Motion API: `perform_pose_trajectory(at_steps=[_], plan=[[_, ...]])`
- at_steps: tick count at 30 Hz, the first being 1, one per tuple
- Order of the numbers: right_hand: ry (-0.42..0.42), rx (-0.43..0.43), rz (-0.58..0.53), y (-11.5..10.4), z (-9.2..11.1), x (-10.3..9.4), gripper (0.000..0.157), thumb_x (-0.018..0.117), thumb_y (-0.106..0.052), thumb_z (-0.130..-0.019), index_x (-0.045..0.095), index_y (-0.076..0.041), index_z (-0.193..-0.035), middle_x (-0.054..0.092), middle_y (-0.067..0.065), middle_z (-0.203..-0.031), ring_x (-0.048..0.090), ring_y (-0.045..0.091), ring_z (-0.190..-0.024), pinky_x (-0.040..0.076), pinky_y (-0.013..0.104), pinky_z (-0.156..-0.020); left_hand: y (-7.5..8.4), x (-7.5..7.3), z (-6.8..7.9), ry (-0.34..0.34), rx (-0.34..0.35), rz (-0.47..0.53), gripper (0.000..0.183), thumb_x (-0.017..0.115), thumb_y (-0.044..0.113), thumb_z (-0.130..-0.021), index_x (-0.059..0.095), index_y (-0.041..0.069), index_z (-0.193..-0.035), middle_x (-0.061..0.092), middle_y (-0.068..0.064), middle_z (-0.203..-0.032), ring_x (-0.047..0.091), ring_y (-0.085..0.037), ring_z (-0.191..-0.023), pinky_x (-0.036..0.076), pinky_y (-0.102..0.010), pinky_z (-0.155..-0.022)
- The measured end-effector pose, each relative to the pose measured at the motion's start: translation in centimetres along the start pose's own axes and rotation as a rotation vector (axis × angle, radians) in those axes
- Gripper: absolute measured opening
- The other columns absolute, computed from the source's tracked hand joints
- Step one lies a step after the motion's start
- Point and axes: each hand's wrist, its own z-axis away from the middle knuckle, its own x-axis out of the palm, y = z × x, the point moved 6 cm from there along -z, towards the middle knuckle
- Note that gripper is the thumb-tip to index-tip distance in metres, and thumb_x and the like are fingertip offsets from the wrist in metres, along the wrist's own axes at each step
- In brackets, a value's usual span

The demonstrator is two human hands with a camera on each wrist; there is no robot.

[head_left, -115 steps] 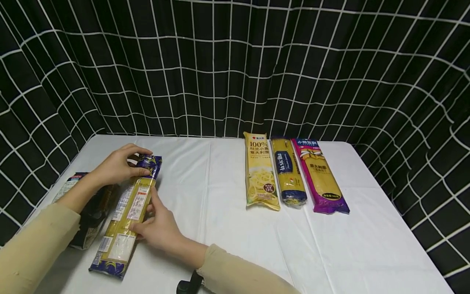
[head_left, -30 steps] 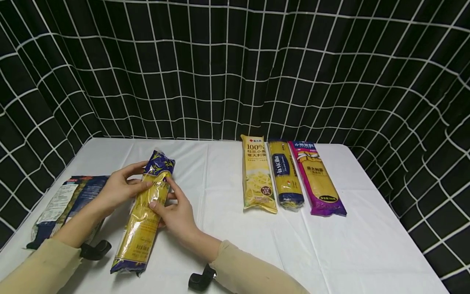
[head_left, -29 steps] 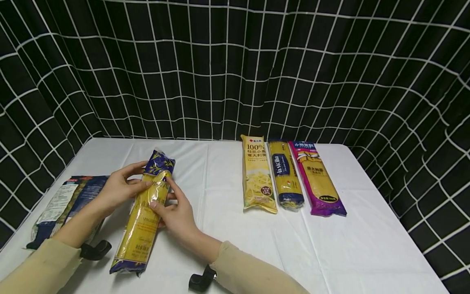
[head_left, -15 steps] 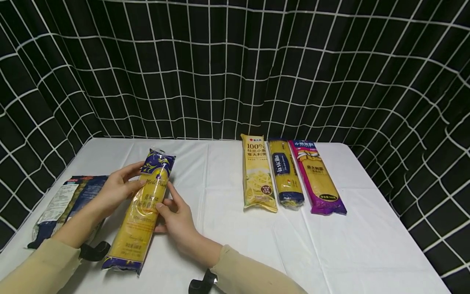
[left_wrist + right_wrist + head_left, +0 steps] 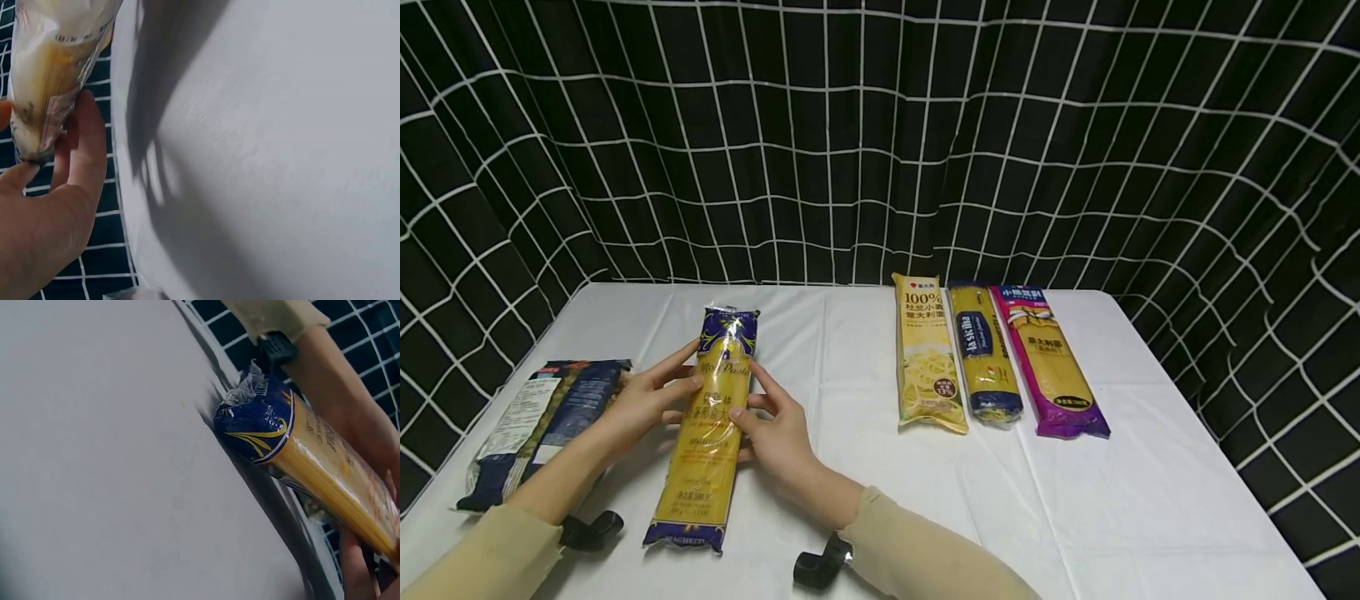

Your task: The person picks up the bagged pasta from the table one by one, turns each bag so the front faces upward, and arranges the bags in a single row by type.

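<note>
A spaghetti pack (image 5: 700, 471) was held face-on between two hands over the left part of the desk (image 5: 880, 508)
The left hand (image 5: 643, 406) and the right hand (image 5: 781, 437) each had fingers partly closed round one long edge of the pack, gripping it in its upper half; its lower end seemed to be off the desk, though the views made that hard to judge. With the hold so high, that end could have swung or dropped had either hand's fingers loosened, and the slick film could have slid under them; a swing leftward might have nudged the dark blue packet (image 5: 572, 412). The fingers behind the pack were mostly hidden, the left forearm (image 5: 565, 475) covered part of the packet, and the blurry left wrist view cut the pack off
</note>
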Motion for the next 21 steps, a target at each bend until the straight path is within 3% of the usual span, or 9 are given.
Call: perform_pose_trajectory(at_steps=[4, 10, 14, 21], plan=[[0.012, -0.006, 0.031, -0.6, -0.5, -0.9, 0.071, 0.067, 0.004, -0.098, 0.047, -0.027, -0.158, 0.064, 0.012, -0.114, 0.068, 0.015, -0.075, 0.062, 0.033, -0.056, 0.0, 0.7, 0.1, -0.009, 0.035, 0.033, 0.082, 0.065, 0.024, -0.104, 0.014, 0.022, -0.169, 0.033, -0.027, -0.158, 0.059, -0.026, -0.12, 0.058, -0.031, -0.09], [0.036, -0.008, 0.067, -1.7, -1.3, -2.7, 0.07, 0.067, 0.004, -0.097, 0.048, -0.025, -0.158, 0.066, 0.016, -0.117, 0.069, 0.016, -0.068, 0.062, 0.033, -0.055, 0.4, 2.1, -0.7, 0.005, 0.086, 0.074, 0.085, 0.071, 0.016, -0.101, 0.02, 0.021, -0.168, 0.033, -0.025, -0.162, 0.064, -0.021, -0.119, 0.06, -0.032, -0.088], [0.052, -0.004, 0.102, -2.5, -2.1, -4.3, 0.066, 0.068, 0.001, -0.097, 0.05, -0.022, -0.157, 0.066, 0.018, -0.119, 0.07, 0.015, -0.068, 0.062, 0.032, -0.056, 1.1, 3.1, -2.0, 0.049, 0.087, 0.102, 0.085, 0.072, 0.012, -0.099, 0.024, 0.019, -0.167, 0.036, -0.024, -0.161, 0.067, -0.014, -0.11, 0.061, -0.031, -0.085], [0.107, -0.019, 0.215, -4.3, -4.0, -7.9, 0.058, 0.069, -0.004, -0.099, 0.053, -0.017, -0.154, 0.063, 0.019, -0.125, 0.071, 0.014, -0.073, 0.062, 0.032, -0.058, 3.0, 5.5, -5.3, 0.094, 0.087, 0.121, 0.084, 0.073, 0.009, -0.096, 0.027, 0.016, -0.166, 0.042, -0.021, -0.16, 0.068, -0.022, -0.112, 0.061, -0.028, -0.084]])
